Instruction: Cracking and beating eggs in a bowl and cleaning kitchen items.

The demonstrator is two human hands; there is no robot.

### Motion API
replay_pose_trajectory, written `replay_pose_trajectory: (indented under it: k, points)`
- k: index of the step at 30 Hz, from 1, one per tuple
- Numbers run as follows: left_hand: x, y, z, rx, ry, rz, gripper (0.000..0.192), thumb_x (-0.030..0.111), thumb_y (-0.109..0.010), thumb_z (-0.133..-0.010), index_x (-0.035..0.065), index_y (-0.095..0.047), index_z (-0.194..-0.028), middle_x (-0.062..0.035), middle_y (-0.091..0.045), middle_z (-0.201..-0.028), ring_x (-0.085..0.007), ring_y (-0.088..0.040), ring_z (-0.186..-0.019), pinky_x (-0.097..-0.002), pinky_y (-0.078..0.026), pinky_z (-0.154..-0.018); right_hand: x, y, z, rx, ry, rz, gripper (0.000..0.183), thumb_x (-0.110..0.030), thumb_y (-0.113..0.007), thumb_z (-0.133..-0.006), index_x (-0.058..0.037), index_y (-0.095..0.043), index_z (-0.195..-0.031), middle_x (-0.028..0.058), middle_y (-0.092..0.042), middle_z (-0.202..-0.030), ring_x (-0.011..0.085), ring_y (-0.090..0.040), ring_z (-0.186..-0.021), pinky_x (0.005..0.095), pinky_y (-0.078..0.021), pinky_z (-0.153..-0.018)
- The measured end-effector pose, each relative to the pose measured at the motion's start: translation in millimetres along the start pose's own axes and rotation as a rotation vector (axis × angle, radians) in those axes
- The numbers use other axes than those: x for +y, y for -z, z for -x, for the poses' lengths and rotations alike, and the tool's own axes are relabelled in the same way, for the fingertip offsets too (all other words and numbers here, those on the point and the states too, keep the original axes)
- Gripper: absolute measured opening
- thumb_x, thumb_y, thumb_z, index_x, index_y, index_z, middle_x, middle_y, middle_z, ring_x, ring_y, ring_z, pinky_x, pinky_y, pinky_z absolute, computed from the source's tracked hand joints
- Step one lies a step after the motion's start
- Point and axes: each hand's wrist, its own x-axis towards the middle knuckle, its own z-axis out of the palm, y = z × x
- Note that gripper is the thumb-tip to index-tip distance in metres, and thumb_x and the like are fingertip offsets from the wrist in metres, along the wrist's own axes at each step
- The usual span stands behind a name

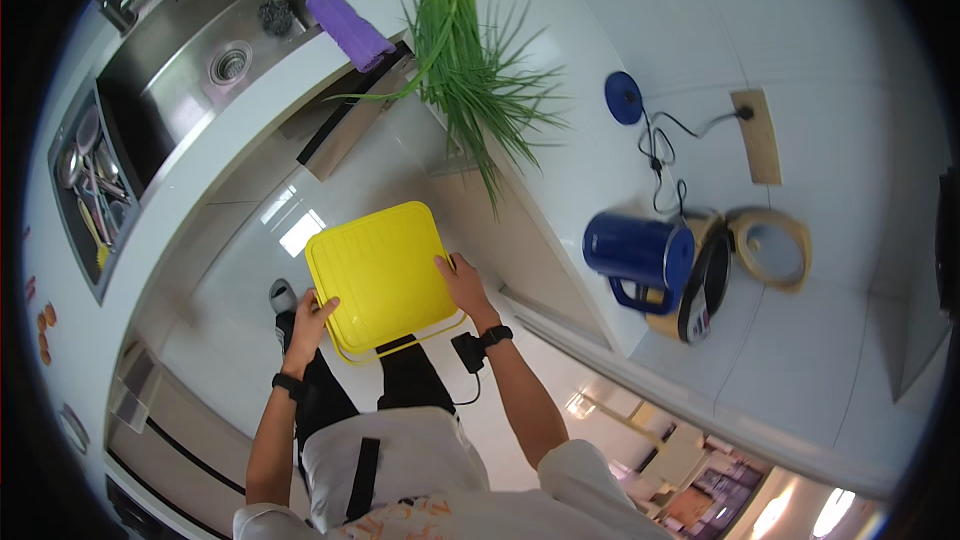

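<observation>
A yellow plastic bin [386, 274] with a flat ribbed face and a thin yellow handle is held before me, above the floor. My left hand [311, 319] grips its left edge, thumb on the top face. On the opposite side my right hand [466, 285] holds the right edge, its thumb also on top. Whether the yellow face is a lid or the base, I cannot tell. Beyond the bin, a bunch of green scallions [465, 60] hangs partly over the counter's edge. A purple cloth [350, 30] lies at the sink's corner.
The steel sink [172, 82] at upper left holds a scouring pad [276, 17] and a utensil tray [94, 195]. A cabinet door [352, 116] stands ajar below the counter. At right are a blue electric kettle [637, 259], its base [623, 97], cord and a wall socket plate [756, 136].
</observation>
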Motion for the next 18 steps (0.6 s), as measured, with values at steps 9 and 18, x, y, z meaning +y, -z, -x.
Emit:
replay_pose_trajectory:
  k: [9,18]
  points:
    - [-56,-41,-164,0.111,0.054,0.250,0.022,0.015,-0.063,-0.092,0.0009,-0.050,-0.103,-0.0065,-0.060,-0.095,-0.0139,-0.059,-0.088,-0.0270,-0.049,-0.076,73,-21,-184,-0.031,0.033,0.259,0.049,-0.046,-0.045,-0.097,0.0009,-0.056,-0.105,0.0258,-0.064,-0.089,0.0465,-0.060,-0.086,0.0523,-0.0477,-0.075]
    - [-95,-28,-318,0.131,-0.075,0.315,0.019,0.008,-0.066,-0.088,-0.0013,-0.055,-0.100,-0.0087,-0.064,-0.091,-0.0152,-0.062,-0.081,-0.0267,-0.049,-0.074,125,-71,-250,0.190,-0.102,0.132,0.048,-0.042,-0.041,-0.100,0.0042,-0.054,-0.100,0.0285,-0.064,-0.089,0.0475,-0.059,-0.083,0.0513,-0.0471,-0.071]
